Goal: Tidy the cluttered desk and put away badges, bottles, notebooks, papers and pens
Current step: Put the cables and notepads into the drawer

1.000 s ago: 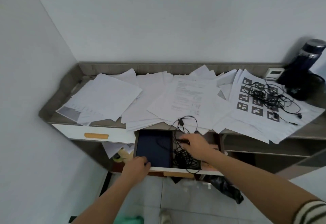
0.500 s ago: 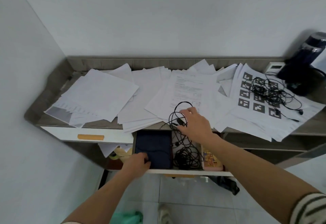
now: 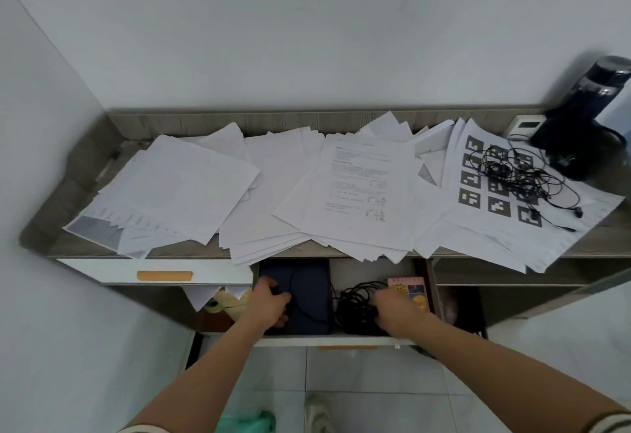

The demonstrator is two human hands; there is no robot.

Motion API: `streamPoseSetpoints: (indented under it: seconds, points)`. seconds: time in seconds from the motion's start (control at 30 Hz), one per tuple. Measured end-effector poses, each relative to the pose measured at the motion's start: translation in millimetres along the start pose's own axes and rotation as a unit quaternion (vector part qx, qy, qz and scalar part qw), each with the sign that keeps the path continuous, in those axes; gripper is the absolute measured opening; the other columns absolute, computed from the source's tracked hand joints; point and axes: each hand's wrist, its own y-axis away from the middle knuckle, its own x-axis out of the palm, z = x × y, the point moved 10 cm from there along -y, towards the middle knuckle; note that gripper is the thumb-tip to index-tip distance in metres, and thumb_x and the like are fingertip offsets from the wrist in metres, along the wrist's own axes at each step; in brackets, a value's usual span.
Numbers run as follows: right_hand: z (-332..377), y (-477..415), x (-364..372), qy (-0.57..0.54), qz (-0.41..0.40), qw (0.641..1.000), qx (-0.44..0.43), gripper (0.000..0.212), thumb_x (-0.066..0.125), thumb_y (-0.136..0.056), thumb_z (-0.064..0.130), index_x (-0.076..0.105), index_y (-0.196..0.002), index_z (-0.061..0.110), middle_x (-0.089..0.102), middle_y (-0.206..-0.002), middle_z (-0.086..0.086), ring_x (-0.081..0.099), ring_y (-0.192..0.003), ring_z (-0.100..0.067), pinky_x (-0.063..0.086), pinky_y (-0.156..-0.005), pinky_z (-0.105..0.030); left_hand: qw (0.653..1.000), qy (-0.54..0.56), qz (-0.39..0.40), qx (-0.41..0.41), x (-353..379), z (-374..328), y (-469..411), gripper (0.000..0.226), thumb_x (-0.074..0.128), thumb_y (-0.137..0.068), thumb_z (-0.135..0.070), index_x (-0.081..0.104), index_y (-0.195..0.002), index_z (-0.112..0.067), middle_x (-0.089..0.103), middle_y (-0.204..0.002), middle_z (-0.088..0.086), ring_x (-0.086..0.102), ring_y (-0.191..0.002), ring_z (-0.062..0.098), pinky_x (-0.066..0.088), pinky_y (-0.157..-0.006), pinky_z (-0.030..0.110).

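The grey bench [image 3: 51, 217] fills the corner, and loose papers [image 3: 358, 193] cover it from the left edge to the right, several hanging over the front edge. An open drawer [image 3: 341, 340] sits below the middle of the front edge. In its left half lies a dark notebook [image 3: 307, 296]. A dark bottle [image 3: 587, 101] stands at the rear right corner, near a loose cable tangle [image 3: 512, 173] lying on a marker sheet. The left hand [image 3: 269, 306] grips the notebook's left edge. The right hand [image 3: 396, 303] curls its fingers into a black cable bundle [image 3: 355, 306], which lies just beside a pink booklet [image 3: 409, 289].
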Motion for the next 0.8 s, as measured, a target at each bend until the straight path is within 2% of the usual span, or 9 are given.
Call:
streamPoseSetpoints:
  seconds: [0.1, 0.17, 0.2, 0.33, 0.43, 0.53, 0.67, 0.73, 0.8]
  points:
    - [-31, -21, -23, -0.218, -0.111, 0.967, 0.073, 0.021, 0.067, -0.088, 0.014, 0.069, -0.106, 0.003, 0.070, -0.104, -0.013, 0.065, -0.100, -0.029, 0.051, -0.077, -0.030, 0.998, -0.014, 0.057, 0.022, 28, -15, 2, 0.028, 0.053, -0.095, -0.007, 0.044, -0.120, -0.017, 0.060, -0.084, 0.014, 0.062, -0.062, 0.026, 0.056, -0.051, 0.033]
    - [-44, -23, -39, -0.336, -0.192, 0.917, 0.096, 0.026, 0.065, -0.092, 0.014, 0.065, -0.114, 0.001, 0.068, -0.109, -0.015, 0.063, -0.102, -0.028, 0.044, -0.075, -0.025, 0.995, -0.022, 0.090, 0.033, 46, -23, 1, 0.030, 0.052, -0.096, -0.006, 0.048, -0.125, -0.014, 0.059, -0.088, 0.013, 0.063, -0.065, 0.023, 0.055, -0.051, 0.031]
    - [-43, -25, -38, -0.348, -0.190, 0.913, 0.091, 0.029, 0.062, -0.094, 0.013, 0.062, -0.120, 0.002, 0.066, -0.112, -0.015, 0.061, -0.103, -0.027, 0.040, -0.074, -0.023, 0.994, -0.033, 0.096, 0.036, 51, -26, 0, 0.031, 0.052, -0.095, -0.006, 0.050, -0.126, -0.011, 0.059, -0.089, 0.011, 0.062, -0.065, 0.022, 0.054, -0.051, 0.031]
    - [-21, -12, -35, -0.285, -0.183, 0.941, -0.020, 0.040, 0.057, -0.096, 0.012, 0.057, -0.136, 0.013, 0.063, -0.128, -0.009, 0.059, -0.116, -0.025, 0.046, -0.091, -0.025, 0.994, -0.066, 0.065, 0.062, 49, -34, -8, 0.030, 0.055, -0.093, -0.005, 0.054, -0.123, -0.009, 0.060, -0.082, 0.008, 0.062, -0.071, 0.022, 0.056, -0.064, 0.036]
    - [-28, 18, -52, -0.219, -0.294, 0.928, -0.065, 0.036, 0.059, -0.090, 0.013, 0.067, -0.124, 0.021, 0.066, -0.124, 0.000, 0.064, -0.104, -0.017, 0.054, -0.085, -0.030, 0.990, -0.081, 0.060, 0.096, 50, -47, -14, 0.034, 0.055, -0.092, -0.003, 0.055, -0.125, -0.006, 0.063, -0.087, 0.006, 0.064, -0.081, 0.024, 0.058, -0.076, 0.038]
    - [-46, 48, -74, -0.163, -0.351, 0.921, -0.037, 0.025, 0.058, -0.086, 0.027, 0.074, -0.105, 0.026, 0.072, -0.099, 0.011, 0.069, -0.083, -0.013, 0.056, -0.067, -0.029, 0.978, -0.114, 0.119, 0.126, 75, -64, -11, 0.032, 0.056, -0.092, -0.005, 0.060, -0.124, -0.004, 0.068, -0.101, 0.006, 0.067, -0.094, 0.026, 0.057, -0.085, 0.039]
    - [-84, 80, -110, -0.209, -0.382, 0.900, 0.018, 0.015, 0.068, -0.089, 0.024, 0.077, -0.102, 0.023, 0.074, -0.080, 0.012, 0.067, -0.069, -0.005, 0.058, -0.068, -0.030, 0.954, -0.190, 0.177, 0.148, 118, -76, -3, 0.031, 0.054, -0.093, -0.006, 0.064, -0.122, -0.006, 0.069, -0.111, 0.013, 0.066, -0.103, 0.025, 0.053, -0.092, 0.029]
    - [-111, 90, -135, -0.242, -0.398, 0.884, 0.050, 0.016, 0.068, -0.090, 0.023, 0.075, -0.105, 0.022, 0.071, -0.075, 0.014, 0.065, -0.067, -0.004, 0.056, -0.071, -0.027, 0.946, -0.218, 0.174, 0.164, 130, -85, -1, 0.027, 0.056, -0.093, -0.010, 0.068, -0.116, -0.004, 0.070, -0.110, 0.014, 0.065, -0.104, 0.023, 0.051, -0.086, 0.025]
    - [-144, 96, -163, -0.267, -0.425, 0.861, 0.081, 0.019, 0.067, -0.090, 0.023, 0.073, -0.108, 0.021, 0.069, -0.075, 0.013, 0.065, -0.070, -0.006, 0.055, -0.076, -0.027, 0.939, -0.239, 0.183, 0.165, 141, -92, -1, 0.022, 0.056, -0.093, -0.012, 0.070, -0.108, -0.002, 0.071, -0.092, 0.006, 0.066, -0.086, 0.013, 0.049, -0.070, 0.020]
